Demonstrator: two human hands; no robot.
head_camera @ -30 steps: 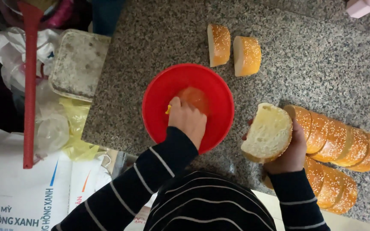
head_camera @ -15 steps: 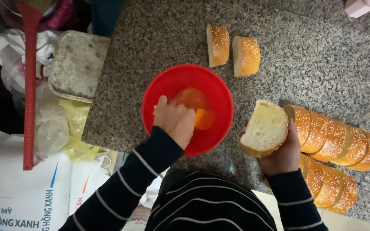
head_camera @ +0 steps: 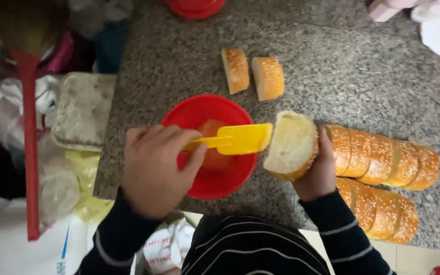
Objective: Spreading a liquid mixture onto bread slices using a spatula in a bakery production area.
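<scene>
2 bread slices (head_camera: 253,76) lie beyond the red bowl (head_camera: 199,109), apparently unobstructed.

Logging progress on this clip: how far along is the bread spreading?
Done: two slices lie apart on the granite counter; whether they carry spread cannot be told. In hand: the left hand holds a yellow spatula over the red bowl of orange spread, its blade at the cut face of the slice in the right hand's grip. Left: two rows of sliced bread.
</scene>
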